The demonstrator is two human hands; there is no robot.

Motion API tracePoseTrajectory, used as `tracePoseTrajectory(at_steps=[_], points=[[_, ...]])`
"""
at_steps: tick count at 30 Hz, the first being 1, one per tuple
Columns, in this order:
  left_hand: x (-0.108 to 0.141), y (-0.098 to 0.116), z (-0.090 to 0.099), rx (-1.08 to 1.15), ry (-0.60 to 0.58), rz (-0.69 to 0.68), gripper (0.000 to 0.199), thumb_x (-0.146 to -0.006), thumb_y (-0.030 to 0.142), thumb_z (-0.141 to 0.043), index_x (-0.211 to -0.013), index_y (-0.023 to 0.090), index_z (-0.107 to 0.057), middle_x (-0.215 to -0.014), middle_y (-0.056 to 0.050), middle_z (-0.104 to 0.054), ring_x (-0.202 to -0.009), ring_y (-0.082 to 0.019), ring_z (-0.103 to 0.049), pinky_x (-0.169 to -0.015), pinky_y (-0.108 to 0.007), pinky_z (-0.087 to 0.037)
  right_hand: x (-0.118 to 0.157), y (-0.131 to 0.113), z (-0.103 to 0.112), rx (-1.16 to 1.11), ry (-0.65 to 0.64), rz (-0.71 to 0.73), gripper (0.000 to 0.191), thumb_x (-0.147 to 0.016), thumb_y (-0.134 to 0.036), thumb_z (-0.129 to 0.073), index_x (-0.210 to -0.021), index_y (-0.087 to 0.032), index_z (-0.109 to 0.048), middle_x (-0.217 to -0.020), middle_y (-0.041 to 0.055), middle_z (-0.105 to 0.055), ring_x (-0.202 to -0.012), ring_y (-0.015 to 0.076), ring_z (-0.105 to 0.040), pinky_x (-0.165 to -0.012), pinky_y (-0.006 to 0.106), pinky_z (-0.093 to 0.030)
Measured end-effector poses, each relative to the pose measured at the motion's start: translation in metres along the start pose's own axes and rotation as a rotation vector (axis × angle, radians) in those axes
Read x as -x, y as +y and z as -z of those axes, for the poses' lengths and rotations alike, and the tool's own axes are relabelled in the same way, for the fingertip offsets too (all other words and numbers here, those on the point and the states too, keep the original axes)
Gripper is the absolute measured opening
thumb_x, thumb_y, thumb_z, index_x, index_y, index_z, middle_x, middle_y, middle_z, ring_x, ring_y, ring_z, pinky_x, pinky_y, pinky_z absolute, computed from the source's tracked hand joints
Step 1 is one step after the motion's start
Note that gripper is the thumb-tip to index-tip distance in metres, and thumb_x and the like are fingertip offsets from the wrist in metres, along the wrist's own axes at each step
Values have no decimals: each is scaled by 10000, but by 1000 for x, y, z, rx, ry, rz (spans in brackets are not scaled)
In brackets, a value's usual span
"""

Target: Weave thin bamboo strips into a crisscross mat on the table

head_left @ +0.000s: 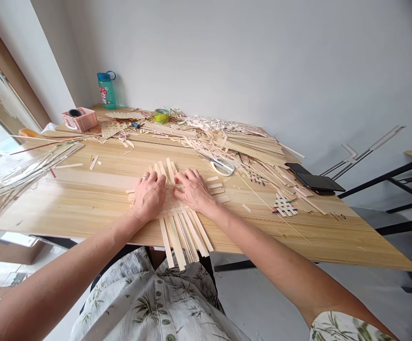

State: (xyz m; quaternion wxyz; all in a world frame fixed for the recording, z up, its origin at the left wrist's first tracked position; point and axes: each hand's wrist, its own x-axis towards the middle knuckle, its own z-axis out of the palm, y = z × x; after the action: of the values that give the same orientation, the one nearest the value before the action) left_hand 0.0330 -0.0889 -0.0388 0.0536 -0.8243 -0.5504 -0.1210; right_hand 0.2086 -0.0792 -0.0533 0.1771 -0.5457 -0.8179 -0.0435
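A partly woven mat of pale flat wood or bamboo strips (177, 227) lies at the table's front edge. Its loose strip ends fan out past the edge towards my lap, and shorter ends stick out at the back and sides. My left hand (149, 193) presses on the left of the weave, fingers bent over it and a ring on one finger; its thumb is mostly hidden. Close beside it, my right hand (193, 190) grips the strips near the middle with bent fingers and thumb. White-handled scissors (222, 166) rest behind my right hand.
Piles of loose strips (251, 147) cover the back right, with small woven pieces (284, 204) and a black flat case (314, 179). A tape roll (161, 116), pink basket (80, 120) and teal bottle (107, 92) stand behind. More strips (31, 173) lie left.
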Motion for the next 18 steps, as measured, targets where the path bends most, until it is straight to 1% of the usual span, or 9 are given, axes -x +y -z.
tracePoseTrajectory(at_steps=[5,11,15,18], points=[[-1,3,1,-22,-19,-15,222,-938,156,-404,-1059,172,-589,-1077,-128,-604,-1070,-304,-552,-865,-398,-443,0,-2,1,32,-17,-28,196,-868,-291,-592,-1038,-209,-641,-1039,104,-573,-1013,286,-493,-859,371,-409],[-3,8,3,-25,-67,9,254,-929,110,-389,-1086,173,-579,-1125,-136,-605,-1127,-300,-542,-910,-400,-430,-1,-3,2,41,-41,-55,204,-866,-327,-597,-1036,-220,-637,-1046,104,-566,-1017,288,-483,-828,365,-392],[-4,10,2,-27,-55,13,242,-933,117,-386,-1074,171,-576,-1131,-139,-607,-1131,-303,-548,-904,-404,-434,0,-3,0,19,-37,-68,192,-862,-318,-605,-1026,-221,-632,-1052,106,-568,-1021,289,-479,-820,370,-391],[-3,9,0,-24,-27,15,220,-934,132,-391,-1054,168,-572,-1114,-144,-612,-1114,-313,-554,-884,-410,-439,1,-2,-1,-7,13,-74,203,-839,-295,-632,-1025,-212,-626,-1053,103,-577,-1030,289,-482,-833,376,-398]])
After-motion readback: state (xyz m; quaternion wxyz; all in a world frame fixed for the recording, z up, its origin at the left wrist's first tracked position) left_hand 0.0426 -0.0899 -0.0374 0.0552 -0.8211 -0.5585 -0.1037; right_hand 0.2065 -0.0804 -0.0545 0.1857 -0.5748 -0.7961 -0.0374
